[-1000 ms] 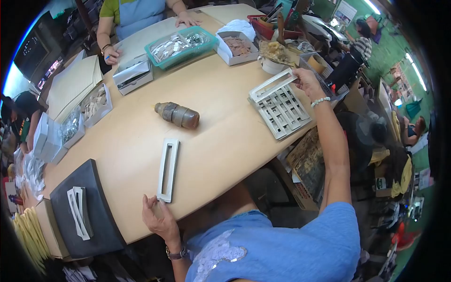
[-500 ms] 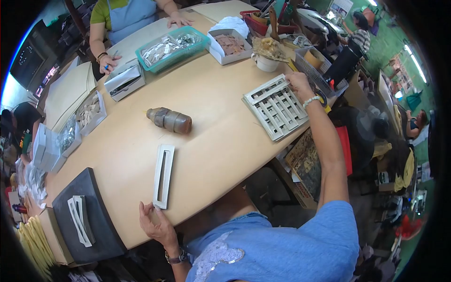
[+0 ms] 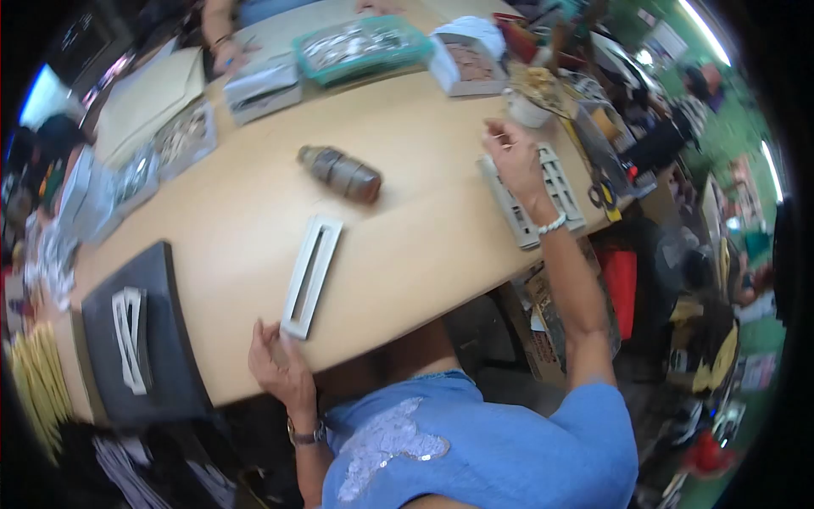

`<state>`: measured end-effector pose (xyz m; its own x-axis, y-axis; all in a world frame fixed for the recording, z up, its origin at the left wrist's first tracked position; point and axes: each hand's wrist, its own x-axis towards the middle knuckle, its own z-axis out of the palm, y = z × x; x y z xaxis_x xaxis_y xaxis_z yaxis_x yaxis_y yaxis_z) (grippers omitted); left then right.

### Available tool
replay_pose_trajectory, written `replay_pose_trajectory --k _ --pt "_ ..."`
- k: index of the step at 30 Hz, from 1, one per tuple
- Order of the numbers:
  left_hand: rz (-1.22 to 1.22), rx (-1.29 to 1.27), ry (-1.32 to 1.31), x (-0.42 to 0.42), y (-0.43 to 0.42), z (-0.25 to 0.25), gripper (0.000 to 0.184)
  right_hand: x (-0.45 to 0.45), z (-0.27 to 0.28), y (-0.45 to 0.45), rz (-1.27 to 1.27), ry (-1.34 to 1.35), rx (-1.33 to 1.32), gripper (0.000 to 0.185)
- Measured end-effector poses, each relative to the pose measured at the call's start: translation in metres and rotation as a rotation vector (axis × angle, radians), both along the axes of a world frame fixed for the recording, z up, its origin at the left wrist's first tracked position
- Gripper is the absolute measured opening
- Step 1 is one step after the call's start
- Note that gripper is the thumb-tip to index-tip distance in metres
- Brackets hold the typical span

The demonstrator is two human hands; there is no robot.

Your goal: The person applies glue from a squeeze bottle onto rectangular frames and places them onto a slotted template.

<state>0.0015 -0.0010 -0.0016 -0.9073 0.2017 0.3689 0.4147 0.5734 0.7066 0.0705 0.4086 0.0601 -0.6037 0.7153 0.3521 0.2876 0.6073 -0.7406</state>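
My left hand (image 3: pixel 282 371) is at the table's front edge, its fingers loosely apart and empty. Its fingertips are beside the near end of a pale slotted frame (image 3: pixel 312 276), long and narrow; whether they touch is blurred. My right hand (image 3: pixel 517 163) is over a stack of similar slotted frames (image 3: pixel 555 182), fingers pinched together. Motion blur hides what is between those fingers, if anything. A brown, banded bottle (image 3: pixel 341 174) lies on its side between my hands, farther back. More slotted frames (image 3: pixel 129 339) rest on a black board (image 3: pixel 161 280) at the left.
A teal basket (image 3: pixel 365 55) of metal pieces and a white box (image 3: pixel 469 64) of brownish pieces stand at the back. Beside the right edge are scissors (image 3: pixel 604 197) and a white pot (image 3: pixel 530 109). A co-worker's hand (image 3: pixel 227 56) rests across the table (image 3: pixel 407 280).
My right hand has left the far end of the frame stack and moved inward over it, fingers pinched. The whole view has shifted. My left hand stays beside the single frame.
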Motion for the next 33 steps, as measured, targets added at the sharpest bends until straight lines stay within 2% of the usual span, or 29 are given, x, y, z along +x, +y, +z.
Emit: replay_pose_trajectory --k 1,4,7,8,11,14,17,20,24,33 --pt "0.004 -0.006 0.011 0.0 -0.001 0.0 0.04 -0.015 -0.001 -0.024 0.121 -0.045 0.003 0.056" --pt "-0.057 -0.022 0.105 -0.002 -0.007 -0.004 0.057 -0.059 -0.018 -0.082 0.208 -0.164 0.338 0.077" --pt "-0.076 -0.062 0.18 -0.004 -0.005 0.003 0.07 -0.085 -0.029 -0.111 0.325 -0.269 0.218 0.092" --pt "-0.069 -0.066 0.185 -0.004 -0.005 0.002 0.073 -0.09 -0.035 -0.115 0.32 -0.283 0.296 0.085" --pt "-0.056 -0.047 0.2 -0.005 -0.004 0.002 0.072 -0.097 -0.033 -0.125 0.31 -0.212 0.129 0.078" --pt "-0.046 -0.019 0.193 -0.006 -0.004 0.002 0.069 -0.091 -0.024 -0.132 0.293 -0.028 0.082 0.068" --pt "-0.03 -0.008 0.191 -0.006 -0.004 0.004 0.065 -0.076 -0.014 -0.142 0.277 0.25 -0.014 0.06" --pt "-0.019 -0.003 0.187 -0.005 -0.004 0.005 0.065 -0.062 0.001 -0.151 0.375 0.577 -0.355 0.054" --pt "-0.014 0.02 0.172 -0.006 -0.005 0.003 0.066 -0.045 0.012 -0.155 0.371 0.636 -0.491 0.049" --pt "-0.021 0.016 0.169 -0.005 -0.006 0.0 0.069 -0.038 -0.004 -0.156 0.285 0.531 -0.471 0.045"
